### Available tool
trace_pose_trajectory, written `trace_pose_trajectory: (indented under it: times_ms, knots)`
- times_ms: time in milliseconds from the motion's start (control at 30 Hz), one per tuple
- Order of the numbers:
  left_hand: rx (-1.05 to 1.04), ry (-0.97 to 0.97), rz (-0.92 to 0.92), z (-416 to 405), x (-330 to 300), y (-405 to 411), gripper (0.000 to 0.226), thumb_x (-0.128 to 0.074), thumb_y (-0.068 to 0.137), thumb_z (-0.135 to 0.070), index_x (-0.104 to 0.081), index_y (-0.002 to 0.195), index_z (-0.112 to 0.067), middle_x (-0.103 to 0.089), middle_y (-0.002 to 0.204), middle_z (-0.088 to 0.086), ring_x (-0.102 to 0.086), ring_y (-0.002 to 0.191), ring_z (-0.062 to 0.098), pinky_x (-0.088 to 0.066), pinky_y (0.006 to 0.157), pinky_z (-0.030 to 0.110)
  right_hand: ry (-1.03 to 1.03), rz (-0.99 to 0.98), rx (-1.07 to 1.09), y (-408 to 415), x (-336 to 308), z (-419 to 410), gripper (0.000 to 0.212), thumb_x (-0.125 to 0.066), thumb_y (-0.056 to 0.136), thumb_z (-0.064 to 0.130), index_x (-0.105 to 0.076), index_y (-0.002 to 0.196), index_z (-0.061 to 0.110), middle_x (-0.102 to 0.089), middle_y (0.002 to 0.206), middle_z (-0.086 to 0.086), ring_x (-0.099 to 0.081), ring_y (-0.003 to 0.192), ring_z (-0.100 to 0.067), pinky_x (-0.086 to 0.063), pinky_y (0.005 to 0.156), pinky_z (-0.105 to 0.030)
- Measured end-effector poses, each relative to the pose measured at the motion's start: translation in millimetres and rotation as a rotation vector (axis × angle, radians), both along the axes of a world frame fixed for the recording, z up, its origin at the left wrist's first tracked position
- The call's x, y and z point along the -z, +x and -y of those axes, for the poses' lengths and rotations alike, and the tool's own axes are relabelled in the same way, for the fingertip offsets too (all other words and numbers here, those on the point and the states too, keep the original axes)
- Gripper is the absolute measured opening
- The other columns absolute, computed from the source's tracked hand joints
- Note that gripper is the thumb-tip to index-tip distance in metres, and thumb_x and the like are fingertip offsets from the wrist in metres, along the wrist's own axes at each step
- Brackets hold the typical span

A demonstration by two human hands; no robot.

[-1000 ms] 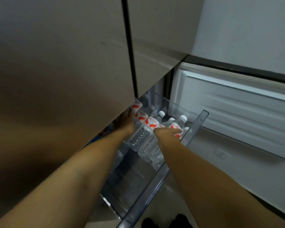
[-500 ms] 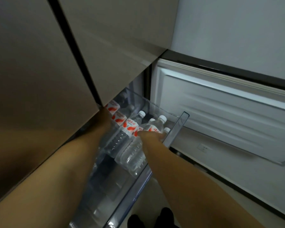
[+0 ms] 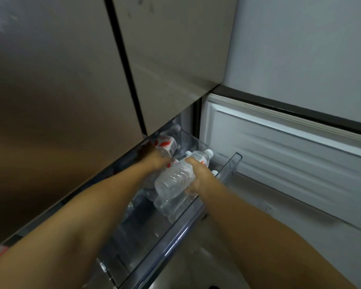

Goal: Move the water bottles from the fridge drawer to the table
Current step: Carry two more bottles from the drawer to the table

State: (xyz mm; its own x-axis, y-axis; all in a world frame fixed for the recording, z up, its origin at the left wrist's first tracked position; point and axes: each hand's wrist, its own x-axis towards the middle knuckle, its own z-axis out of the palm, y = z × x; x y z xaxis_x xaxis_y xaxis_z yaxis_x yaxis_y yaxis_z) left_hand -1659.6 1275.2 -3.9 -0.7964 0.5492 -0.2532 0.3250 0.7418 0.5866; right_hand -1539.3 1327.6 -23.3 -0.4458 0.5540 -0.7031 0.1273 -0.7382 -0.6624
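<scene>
Two hands are seen reaching into the clear fridge drawer (image 3: 227,174). One water bottle (image 3: 176,180) is gripped by the right hand (image 3: 198,174), lifted above another bottle (image 3: 173,205). A labelled bottle (image 3: 167,143) is clasped by the left hand (image 3: 154,158) near the drawer's back. At least four bottles can be counted; more caps are blurred.

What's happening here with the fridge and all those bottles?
A person is bent over an open fridge drawer full of water bottles lying on their sides. The right hand is wrapped around one clear bottle, which sits raised above the others in the drawer. The left hand is reaching further back and rests on another bottle with a red and white label; how firmly it grips is hard to tell. More bottles remain in the drawer, and no table is in view.
</scene>
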Motion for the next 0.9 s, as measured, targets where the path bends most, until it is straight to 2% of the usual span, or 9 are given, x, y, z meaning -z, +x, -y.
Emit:
trace_pose_trajectory:
  times_ms: [67,167,267,367,433,567,700,833,900]
  knots:
    - [0.034,0.021,0.099,3,-13,5,0.071,-0.077,0.075,-0.039,-0.045,0.133,-0.014,-0.055,0.125,0.009,-0.059,0.106,0.027,-0.051,0.084,0.031,0.056,-0.051,-0.019,8,-14,-2,0.047,-0.057,0.093,0.023,-0.049,0.134,0.002,-0.056,0.135,-0.018,-0.061,0.106,-0.028,-0.049,0.092,-0.041]
    - [0.024,0.204,0.459,10,-22,5,0.048,-0.072,0.083,-0.024,-0.057,0.124,-0.004,-0.065,0.113,0.016,-0.064,0.089,0.027,-0.053,0.080,0.035,0.058,-0.134,0.047,19,-25,-9,0.052,-0.060,0.089,0.032,-0.051,0.132,0.004,-0.057,0.132,-0.022,-0.061,0.106,-0.034,-0.049,0.093,-0.047]
    - [0.013,0.247,0.690,20,-28,15,0.053,-0.076,0.076,-0.026,-0.059,0.122,-0.004,-0.070,0.101,0.015,-0.069,0.072,0.025,-0.058,0.068,0.035,-0.069,-0.253,0.181,35,-37,-16,0.056,-0.059,0.088,0.044,-0.050,0.128,0.006,-0.062,0.118,-0.022,-0.062,0.101,-0.035,-0.051,0.090,-0.048]
    - [0.070,0.264,0.816,24,-39,37,0.019,-0.069,0.085,-0.021,-0.062,0.098,-0.008,-0.071,0.076,0.008,-0.069,0.051,0.017,-0.056,0.050,0.026,-0.117,-0.354,0.206,59,-41,-22,0.068,-0.060,0.084,0.056,-0.052,0.130,0.007,-0.062,0.116,-0.019,-0.062,0.102,-0.033,-0.052,0.087,-0.048]
    - [0.066,0.289,0.868,25,-43,46,0.023,-0.067,0.087,-0.022,-0.063,0.104,-0.007,-0.071,0.068,0.005,-0.068,0.052,0.017,-0.056,0.053,0.028,-0.095,-0.366,0.204,72,-42,-28,0.065,-0.061,0.083,0.057,-0.055,0.125,0.009,-0.064,0.109,-0.018,-0.064,0.094,-0.032,-0.054,0.080,-0.048]
    - [0.079,0.387,0.955,35,-54,69,0.047,-0.062,0.091,-0.022,-0.052,0.133,-0.004,-0.064,0.090,0.009,-0.068,0.056,0.019,-0.056,0.053,0.029,0.018,-0.314,0.171,105,-48,-40,0.042,-0.066,0.086,0.043,-0.056,0.110,0.010,-0.063,0.096,-0.015,-0.063,0.085,-0.028,-0.050,0.093,-0.047]
    - [0.033,0.485,0.960,47,-62,104,0.024,-0.057,0.094,-0.026,-0.060,0.108,-0.006,-0.070,0.081,0.010,-0.070,0.055,0.019,-0.058,0.050,0.031,0.182,-0.203,0.098,132,-46,-49,0.047,-0.073,0.081,0.034,-0.055,0.117,0.010,-0.065,0.093,-0.014,-0.065,0.074,-0.028,-0.055,0.065,-0.039]
    - [-0.053,0.609,0.911,51,-61,155,0.029,-0.055,0.094,-0.037,-0.060,0.094,-0.009,-0.072,0.063,0.006,-0.070,0.053,0.017,-0.059,0.055,0.028,0.363,-0.121,0.002,167,-42,-52,0.040,-0.075,0.079,0.025,-0.060,0.112,0.008,-0.067,0.091,-0.014,-0.066,0.076,-0.030,-0.056,0.083,-0.047]
    - [-0.113,0.655,0.896,54,-57,185,0.031,-0.058,0.092,-0.040,-0.059,0.100,-0.009,-0.072,0.064,0.005,-0.070,0.056,0.018,-0.058,0.064,0.032,0.441,-0.102,-0.036,188,-40,-50,0.043,-0.075,0.079,0.023,-0.060,0.117,0.009,-0.067,0.095,-0.015,-0.066,0.079,-0.030,-0.057,0.080,-0.042]
